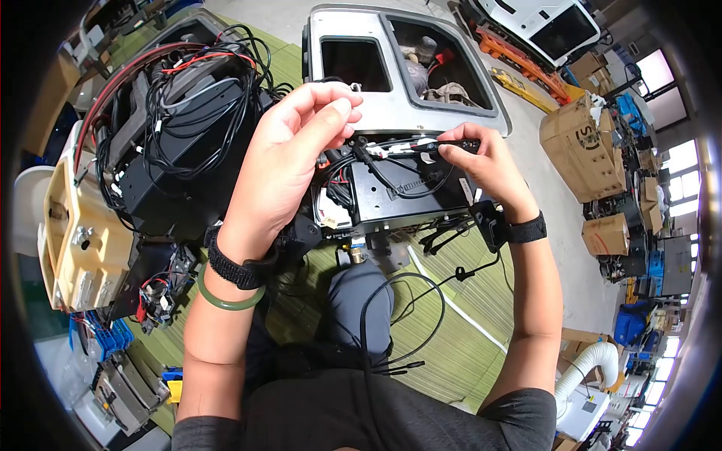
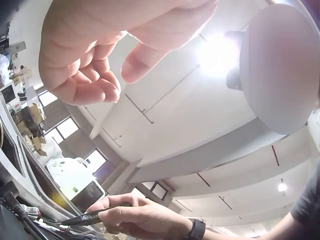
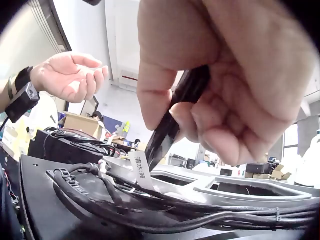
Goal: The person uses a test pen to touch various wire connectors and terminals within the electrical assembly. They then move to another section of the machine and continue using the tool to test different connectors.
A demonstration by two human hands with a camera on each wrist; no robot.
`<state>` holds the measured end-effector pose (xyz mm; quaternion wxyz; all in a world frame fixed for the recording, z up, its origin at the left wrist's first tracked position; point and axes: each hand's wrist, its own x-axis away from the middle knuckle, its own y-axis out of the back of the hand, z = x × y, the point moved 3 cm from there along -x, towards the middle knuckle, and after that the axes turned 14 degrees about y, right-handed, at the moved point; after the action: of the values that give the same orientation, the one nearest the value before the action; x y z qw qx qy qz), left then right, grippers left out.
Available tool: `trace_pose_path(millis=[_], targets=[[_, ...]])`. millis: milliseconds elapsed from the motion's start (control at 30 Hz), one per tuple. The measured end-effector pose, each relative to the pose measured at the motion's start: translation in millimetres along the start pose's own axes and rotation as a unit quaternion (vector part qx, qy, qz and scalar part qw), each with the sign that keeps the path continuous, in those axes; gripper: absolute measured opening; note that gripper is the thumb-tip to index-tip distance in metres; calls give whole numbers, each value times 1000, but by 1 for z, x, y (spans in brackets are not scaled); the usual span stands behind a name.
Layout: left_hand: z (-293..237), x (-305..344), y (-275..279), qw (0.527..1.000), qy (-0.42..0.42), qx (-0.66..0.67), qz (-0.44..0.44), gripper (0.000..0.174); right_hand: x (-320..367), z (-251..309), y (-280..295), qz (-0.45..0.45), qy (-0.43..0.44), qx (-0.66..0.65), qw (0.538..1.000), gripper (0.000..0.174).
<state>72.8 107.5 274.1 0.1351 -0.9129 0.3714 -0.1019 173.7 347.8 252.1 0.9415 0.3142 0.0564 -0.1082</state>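
My right hand [image 1: 492, 169] pinches a black pen-shaped tool [image 1: 459, 143] between thumb and fingers. In the left wrist view the tool [image 2: 82, 219] slants down toward white and black cables. Below its lower end, the right wrist view shows a white label with printed characters [image 3: 141, 171] among black cables [image 3: 215, 218] on a black metal box [image 3: 50, 210]. My left hand [image 1: 282, 154] is raised left of the box, palm turned up, fingers loosely curled, with nothing seen in them [image 2: 95, 55].
A second black box with heaped cables [image 1: 188, 128] stands at the left, beside a cream-coloured housing [image 1: 79, 240]. Behind the work is a grey frame with openings [image 1: 361, 113]. A black cable loops [image 1: 365, 316] in front of my body. Cardboard boxes [image 1: 579, 150] stand at the right.
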Motion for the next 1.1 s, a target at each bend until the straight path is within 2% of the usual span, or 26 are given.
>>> trace_pose_path(millis=[167, 233, 300, 367, 400, 467, 567, 900, 967, 1100], targets=[[-1, 0, -2, 1000, 1, 1, 11, 23, 0, -9, 5, 5, -22, -26, 999, 18], [0, -1, -2, 1000, -1, -2, 10, 23, -1, -13, 5, 3, 15, -56, 998, 19], [0, -2, -2, 1000, 1, -5, 8, 22, 0, -12, 6, 2, 10, -58, 998, 18], [0, -2, -2, 1000, -4, -6, 10, 23, 1, -11, 7, 28, -59, -29, 997, 14], [-1, -2, -2, 1000, -5, -9, 8, 23, 1, -11, 6, 29, -59, -29, 997, 14], [-2, -3, -3, 1000, -5, -9, 10, 23, 1, -6, 4, 6, 8, -43, 999, 18], [-2, -4, -2, 1000, -4, -9, 10, 23, 3, -2, 4, 22, -35, -48, 998, 15], [1, -5, -1, 1000, 4, -3, 6, 22, 1, 1, 3, 22, -12, -3, 1000, 15], [2, -5, -1, 1000, 5, -3, 1, 22, 2, -1, 3, 12, -49, -25, 998, 19], [4, -5, 3, 1000, 9, 2, -13, 22, -4, -1, 6, 8, 0, -51, 999, 18]])
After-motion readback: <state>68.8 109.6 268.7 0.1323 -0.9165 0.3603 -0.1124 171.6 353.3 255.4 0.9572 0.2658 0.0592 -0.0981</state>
